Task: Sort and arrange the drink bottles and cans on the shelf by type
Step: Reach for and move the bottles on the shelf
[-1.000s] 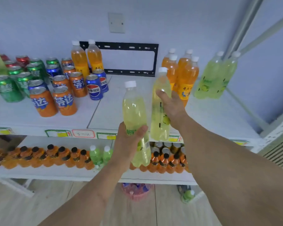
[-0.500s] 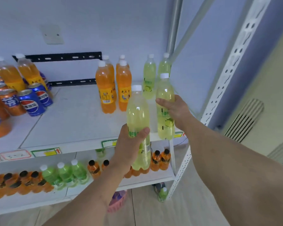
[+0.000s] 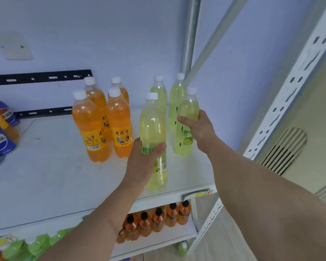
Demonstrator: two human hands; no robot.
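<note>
1. The right hand, centre right of the frame, is wrapped around the shoulder of an upright pale yellow-green plastic bottle with a white cap. Its base sits on or just above the white shelf; I cannot tell which.
2. The left hand, lower centre, is clamped around the label band of a second pale yellow-green plastic bottle with a white cap. It is upright, with its base near the front edge of the shelf.
3. Both held bottles have their long axes vertical.
4. Directly beyond the hands, toward the upper centre, two matching yellow-green bottles stand at the back right corner of the shelf. The right hand is nearer to them; its bottle stands just in front of the rightmost one.
5. The left hand's bottle lies further forward, so it likely needs to travel up-frame to sit beside the right-hand bottle.
6. To the left stand four orange plastic bottles with white caps, just beside the left hand's bottle.
7. Blue cans sit at the far left edge, well apart.
</note>
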